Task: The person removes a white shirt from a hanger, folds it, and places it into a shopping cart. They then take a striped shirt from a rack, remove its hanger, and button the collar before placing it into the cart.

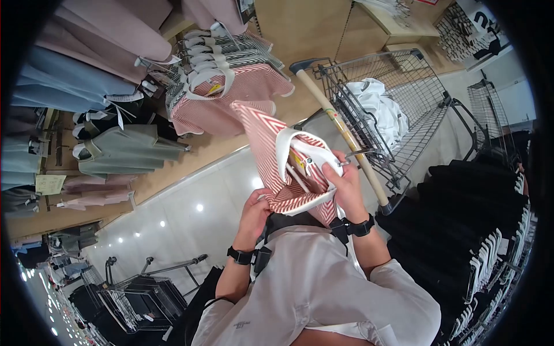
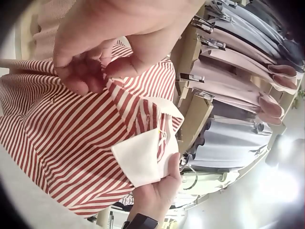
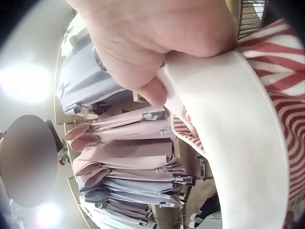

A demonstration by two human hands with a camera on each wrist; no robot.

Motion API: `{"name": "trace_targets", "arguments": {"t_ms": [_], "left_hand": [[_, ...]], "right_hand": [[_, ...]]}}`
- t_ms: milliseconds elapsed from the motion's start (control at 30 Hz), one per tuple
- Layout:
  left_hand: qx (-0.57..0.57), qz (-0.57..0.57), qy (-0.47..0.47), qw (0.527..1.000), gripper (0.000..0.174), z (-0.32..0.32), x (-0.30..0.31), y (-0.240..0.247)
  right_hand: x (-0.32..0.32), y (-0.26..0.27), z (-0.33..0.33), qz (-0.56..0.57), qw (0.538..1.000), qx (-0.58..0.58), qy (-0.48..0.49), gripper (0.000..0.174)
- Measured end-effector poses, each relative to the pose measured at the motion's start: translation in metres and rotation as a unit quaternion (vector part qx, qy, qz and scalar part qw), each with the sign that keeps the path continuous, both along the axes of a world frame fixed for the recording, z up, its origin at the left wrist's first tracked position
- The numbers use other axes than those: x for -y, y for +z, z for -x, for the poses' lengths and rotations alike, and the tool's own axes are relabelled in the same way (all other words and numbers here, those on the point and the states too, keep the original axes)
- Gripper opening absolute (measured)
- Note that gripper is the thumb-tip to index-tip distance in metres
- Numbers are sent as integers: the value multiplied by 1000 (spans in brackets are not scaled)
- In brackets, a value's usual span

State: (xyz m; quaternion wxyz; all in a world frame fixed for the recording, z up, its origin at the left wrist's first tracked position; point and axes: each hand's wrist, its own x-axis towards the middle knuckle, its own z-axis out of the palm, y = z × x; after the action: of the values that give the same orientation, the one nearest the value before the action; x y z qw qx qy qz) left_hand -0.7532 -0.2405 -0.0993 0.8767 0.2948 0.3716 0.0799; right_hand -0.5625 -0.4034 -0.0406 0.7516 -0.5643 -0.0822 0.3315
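Note:
A red-and-white striped shirt [image 1: 262,150] with a white collar [image 1: 284,153] hangs on a white hanger [image 1: 317,154] between the hands. The right hand [image 1: 347,187] grips the hanger and collar near the neck, thumb on top. Lower on the shirt front, the left hand [image 1: 254,216] pinches the striped fabric; in the left wrist view the left hand [image 2: 114,43] has its fingertips curled at the placket. The right wrist view has the right hand [image 3: 162,43] close above the white collar [image 3: 228,129], its other fingers hidden.
A shopping cart [image 1: 404,86] holding white cloth [image 1: 378,109] stands at the upper right. Striped shirts [image 1: 231,86] hang on a rack ahead, green and blue garments [image 1: 124,150] at left. Black garments [image 1: 450,219] on white hangers fill the right; another cart [image 1: 144,300] is lower left.

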Motion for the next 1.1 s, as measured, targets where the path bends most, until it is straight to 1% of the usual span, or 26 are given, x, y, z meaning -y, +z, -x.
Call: {"name": "trace_targets", "arguments": {"t_ms": [100, 133, 167, 200, 233, 267, 300, 400, 433, 467, 533, 567, 600, 667, 700, 733, 767, 800, 833, 867, 933, 967, 1000, 1033, 1067, 1100], "left_hand": [[-50, -9, -43, 998, 33, -3, 0, -1], [-160, -170, -107, 966, 45, -6, 0, -3], [-262, -326, -164, 893, 58, -10, 1, -5], [-260, -326, -164, 894, 58, -12, 1, -5], [-199, -494, -138, 835, 71, -15, 2, 0], [-130, -644, -106, 746, 85, -22, 2, 10], [-98, -640, -114, 754, 96, -29, 1, 23], [-57, -665, -105, 737, 97, -38, -9, 32], [-89, -663, -66, 740, 85, -40, -10, 30], [-85, -663, -64, 741, 85, -38, -14, 27], [-70, -434, -141, 887, 69, -34, -21, 14], [-23, -421, -107, 900, 56, -30, -20, -6], [-16, -419, -106, 902, 56, -24, -21, -24], [4, -277, -155, 948, 57, -19, -28, -35], [1, -248, -163, 955, 62, -17, -32, -44], [8, -248, -166, 954, 62, -18, -34, -39], [7, -366, -150, 919, 66, -19, -34, -34], [8, -477, -133, 869, 71, -19, -35, -28], [3, -517, -129, 846, 77, -17, -35, -24], [87, -452, -73, 885, 75, -16, -32, -35], [93, -570, -44, 815, 67, -12, -38, -63], [65, -593, -40, 801, 50, -14, -42, -47], [72, -592, -41, 802, 50, -12, -47, -39], [15, -532, -62, 845, 38, -7, -50, -35], [-44, -468, -86, 879, 27, 0, -52, -31], [-38, -469, -90, 878, 27, 5, -55, -27]], "right_hand": [[0, 8, 3, 4, 1000, 7, 12, 42], [-1, 11, 6, -3, 1000, -2, 9, 41], [-2, 12, 9, -1, 1000, -20, 7, 42], [-4, 12, 13, -1, 1000, -17, 7, 42], [-5, 11, 17, 7, 1000, -11, 15, 42], [-6, 11, 20, 16, 1000, -2, 21, 43], [-8, 15, 23, 27, 999, 22, 22, 42], [-14, 29, 32, 64, 994, 85, 28, 41], [-14, 28, 34, 82, 991, 108, 18, 41], [-16, 31, 37, 83, 990, 113, 17, 41], [-20, 35, 42, 60, 994, 90, -17, 40], [-21, 36, 44, 62, 993, 95, -19, 40], [-22, 36, 46, 45, 995, 82, -26, 40], [-24, 41, 47, 31, 996, 73, -38, 39], [-26, 47, 49, 5, 998, 41, -39, 38], [-29, 51, 49, -22, 999, 11, -40, 37], [-30, 50, 48, -21, 999, 17, -46, 37], [-30, 45, 47, -43, 998, -24, -27, 37], [-30, 38, 46, -65, 996, -65, -9, 37], [-31, 26, 42, -80, 992, -102, 5, 37], [-32, 15, 37, -80, 986, -145, 29, 39], [-31, 5, 31, -79, 987, -140, 22, 39], [-30, -10, 21, -97, 979, -180, 20, 40], [-29, -25, 11, -116, 968, -220, 18, 42], [-27, -37, 2, -117, 969, -218, 11, 42], [-26, -48, -9, -157, 953, -261, 3, 42]]}}
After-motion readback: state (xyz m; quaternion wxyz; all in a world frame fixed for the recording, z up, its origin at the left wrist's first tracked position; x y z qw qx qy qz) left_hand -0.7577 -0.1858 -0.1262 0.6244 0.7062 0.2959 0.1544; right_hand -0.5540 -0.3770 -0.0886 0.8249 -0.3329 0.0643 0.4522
